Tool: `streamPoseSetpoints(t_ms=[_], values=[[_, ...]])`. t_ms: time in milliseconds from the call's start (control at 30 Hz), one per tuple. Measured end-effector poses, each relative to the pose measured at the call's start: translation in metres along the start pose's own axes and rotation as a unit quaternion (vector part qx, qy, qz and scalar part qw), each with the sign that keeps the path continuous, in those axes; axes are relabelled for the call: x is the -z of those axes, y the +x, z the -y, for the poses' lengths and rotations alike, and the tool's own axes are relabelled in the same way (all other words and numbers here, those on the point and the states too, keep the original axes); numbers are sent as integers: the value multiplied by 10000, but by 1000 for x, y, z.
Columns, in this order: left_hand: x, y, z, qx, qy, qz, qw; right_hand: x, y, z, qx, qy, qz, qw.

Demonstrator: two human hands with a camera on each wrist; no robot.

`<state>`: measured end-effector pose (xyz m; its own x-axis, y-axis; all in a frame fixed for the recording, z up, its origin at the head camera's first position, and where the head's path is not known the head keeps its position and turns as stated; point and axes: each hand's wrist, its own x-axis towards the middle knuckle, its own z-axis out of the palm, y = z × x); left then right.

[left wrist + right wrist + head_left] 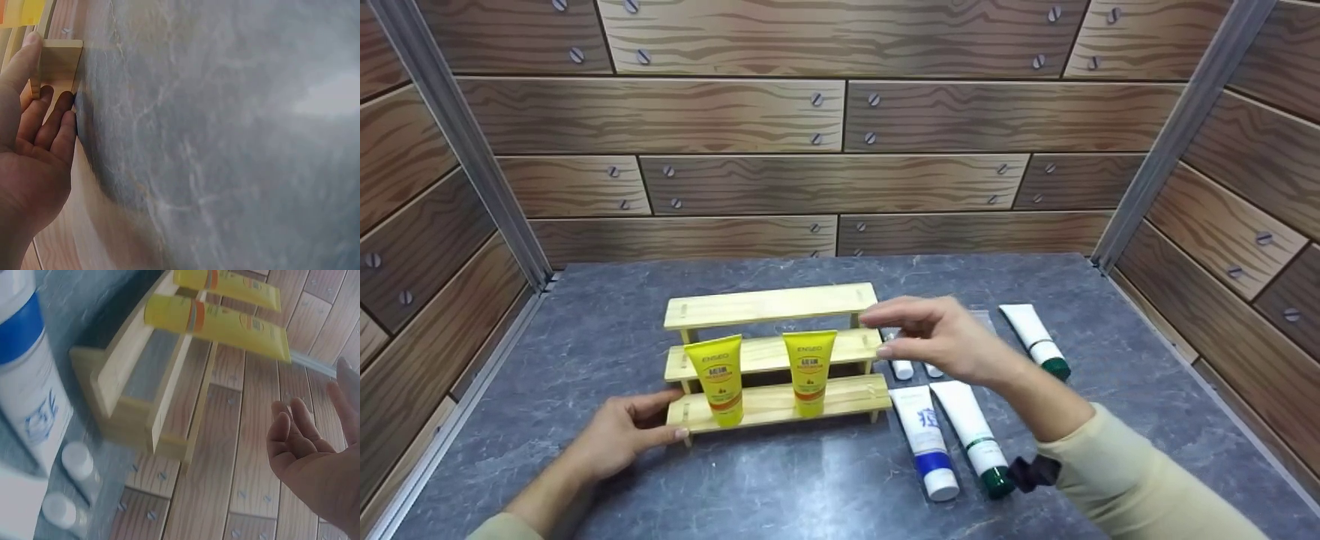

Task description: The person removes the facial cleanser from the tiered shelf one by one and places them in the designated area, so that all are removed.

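Note:
A three-step wooden display rack (769,304) stands on the grey tabletop. On its lowest step two yellow tubes stand upright on their caps: one left tube (718,379) and one right tube (810,371). My left hand (611,439) grips the rack's lower left end, thumb at the front and fingers behind; the left wrist view shows the hand (42,140) around the end leg. My right hand (941,337) hovers by the rack's right end with nothing in it. In the right wrist view that hand (315,461) has its fingers loosely bent, apart from the tubes.
Right of the rack lie a white tube with a blue band (922,439), a white tube with a green cap (971,435) and another green-capped tube (1031,337) farther back. Two small white-capped containers (77,460) lie partly behind my right hand. Wood-patterned walls (840,112) enclose the table.

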<state>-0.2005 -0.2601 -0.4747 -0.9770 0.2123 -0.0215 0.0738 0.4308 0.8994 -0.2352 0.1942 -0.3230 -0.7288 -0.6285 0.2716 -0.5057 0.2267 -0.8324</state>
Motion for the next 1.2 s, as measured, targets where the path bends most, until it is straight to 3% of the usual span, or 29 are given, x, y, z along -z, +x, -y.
streamPoseSetpoints(t_ms=[467, 800, 1200], values=[[2, -1, 0, -106, 13, 59, 9999, -40, 20, -7, 98, 379, 262, 9989], [1, -2, 1, -64, -14, 46, 10000, -59, 25, -15, 44, 1123, 648, 9916], [0, -1, 1, -73, -153, 50, 9998, -70, 28, -30, -129, 825, 596, 9947]])
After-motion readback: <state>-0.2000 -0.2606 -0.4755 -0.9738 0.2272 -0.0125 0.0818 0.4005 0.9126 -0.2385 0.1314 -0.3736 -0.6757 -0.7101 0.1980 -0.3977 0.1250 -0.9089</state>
